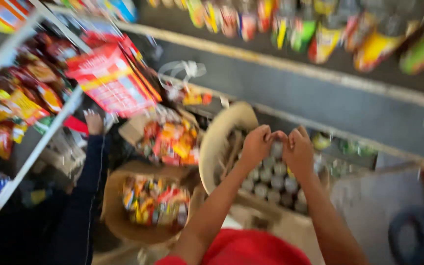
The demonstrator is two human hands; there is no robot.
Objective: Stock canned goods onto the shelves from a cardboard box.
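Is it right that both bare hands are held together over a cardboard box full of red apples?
Not apples. The head view shows the left hand and right hand together over a cardboard box packed with round silver-topped cans.

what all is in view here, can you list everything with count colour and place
open carton: one, pale flaps, centre, under both hands
cans: many, silver tops, packed in rows in the carton; exact count blurred
boxes of snack packets: two, brown card with red, orange and yellow packets, left of the carton
red packages: a stack, red with pale panels, upper left
shelf rack: one, white frame, far left, full of coloured packets
hanging packets: a row, yellow, green and red, along the top
other person's arm: one, dark sleeve, reaching up at left
left hand: fingers curled, over the cans
right hand: fingers curled, beside the left, touching it
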